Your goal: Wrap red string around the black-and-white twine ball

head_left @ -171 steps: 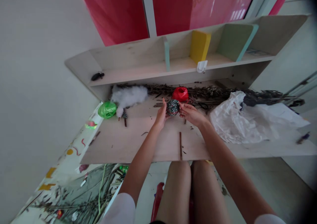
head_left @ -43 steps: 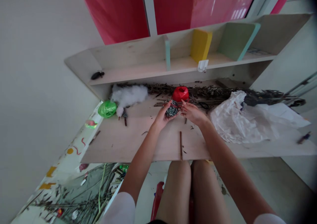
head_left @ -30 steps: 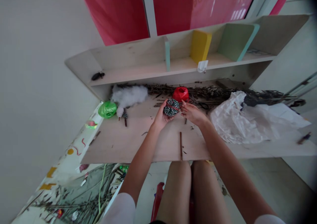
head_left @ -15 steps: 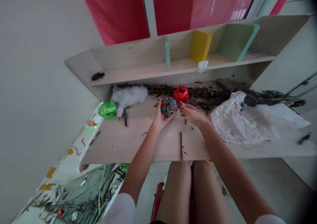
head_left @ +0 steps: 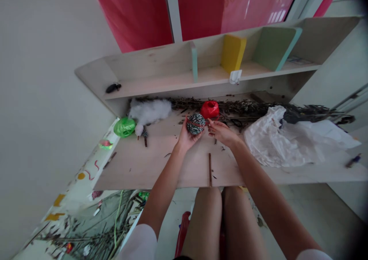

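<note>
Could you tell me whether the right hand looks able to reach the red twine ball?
Probably yes: the right hand lies just below the red twine ball, with nothing apparent between them.

Three twine balls (head_left: 196, 123), two hands (head_left: 187, 138)

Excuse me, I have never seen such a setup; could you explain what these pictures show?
There is no machine here: these are a person's own bare hands, filmed by one camera worn on the head, looking forward and down. The left hand cups a ball of black-and-white twine wound with a red strand, and the right hand is open beside it. On the pale wooden board lie a red twine ball, a green ball, white fluff, dried twigs and a white plastic sheet.
</note>
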Action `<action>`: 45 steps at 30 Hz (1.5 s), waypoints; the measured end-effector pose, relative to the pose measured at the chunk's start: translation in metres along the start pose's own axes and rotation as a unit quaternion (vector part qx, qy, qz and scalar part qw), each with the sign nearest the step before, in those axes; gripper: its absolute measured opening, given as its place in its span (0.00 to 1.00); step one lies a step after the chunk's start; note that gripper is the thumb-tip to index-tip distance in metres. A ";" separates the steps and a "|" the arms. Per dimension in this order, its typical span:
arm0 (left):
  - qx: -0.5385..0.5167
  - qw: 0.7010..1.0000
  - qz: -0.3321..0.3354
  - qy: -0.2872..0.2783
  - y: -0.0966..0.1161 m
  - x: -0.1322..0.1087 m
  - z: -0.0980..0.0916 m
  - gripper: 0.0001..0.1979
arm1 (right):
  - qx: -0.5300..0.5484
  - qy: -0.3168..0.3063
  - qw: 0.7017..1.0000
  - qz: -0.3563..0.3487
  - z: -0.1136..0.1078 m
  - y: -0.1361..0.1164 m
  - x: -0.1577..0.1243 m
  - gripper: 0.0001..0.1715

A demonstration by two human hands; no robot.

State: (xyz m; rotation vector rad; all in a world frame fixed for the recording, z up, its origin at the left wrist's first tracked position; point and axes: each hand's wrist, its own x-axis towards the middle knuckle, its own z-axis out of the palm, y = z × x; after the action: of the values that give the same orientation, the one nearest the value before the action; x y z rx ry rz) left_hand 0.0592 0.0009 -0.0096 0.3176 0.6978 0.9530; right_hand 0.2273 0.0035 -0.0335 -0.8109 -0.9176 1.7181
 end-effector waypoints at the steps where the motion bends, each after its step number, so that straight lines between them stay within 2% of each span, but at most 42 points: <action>1: -0.004 1.000 0.000 -0.004 0.000 0.000 0.000 0.32 | -0.003 -0.005 1.000 0.003 0.000 0.000 0.000 0.17; 11: -0.027 0.998 -0.049 -0.035 -0.005 -0.001 0.003 0.29 | -0.008 -0.027 0.999 0.016 0.004 0.000 -0.003 0.21; 16: 0.001 0.999 -0.033 -0.012 -0.008 0.002 0.002 0.28 | -0.012 -0.031 0.999 0.007 0.003 -0.001 -0.003 0.18; 23: 0.094 0.994 0.046 0.020 -0.014 0.007 0.001 0.27 | 0.009 -0.036 0.999 0.000 0.000 -0.002 -0.004 0.18; 25: 0.118 0.987 0.095 0.047 -0.017 0.009 0.001 0.24 | 0.016 -0.028 0.999 -0.003 -0.001 -0.001 -0.003 0.19; 30: 0.166 0.936 0.276 0.144 -0.021 0.014 0.000 0.15 | 0.027 -0.012 1.000 -0.008 -0.003 -0.002 -0.001 0.20; 33: 0.211 0.905 0.326 0.173 -0.021 0.015 -0.001 0.17 | 0.037 -0.008 0.999 -0.004 -0.002 -0.002 -0.001 0.20; 36: 0.255 0.900 0.309 0.170 -0.021 0.012 -0.001 0.20 | 0.045 0.002 0.999 -0.001 -0.002 -0.004 -0.002 0.18; 41: 0.268 0.927 0.232 0.122 -0.020 0.002 0.001 0.23 | 0.049 0.028 0.998 -0.022 -0.006 -0.005 -0.001 0.14; 45: 0.290 0.934 0.190 0.084 -0.020 -0.001 0.003 0.24 | 0.040 0.021 0.998 -0.033 -0.009 -0.005 -0.001 0.13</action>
State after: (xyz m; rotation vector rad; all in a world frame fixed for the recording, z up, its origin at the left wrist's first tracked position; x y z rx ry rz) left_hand 0.0736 -0.0109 -0.0183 0.9282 1.0994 1.1343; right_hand 0.2373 0.0058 -0.0335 -0.7527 -0.8343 1.6631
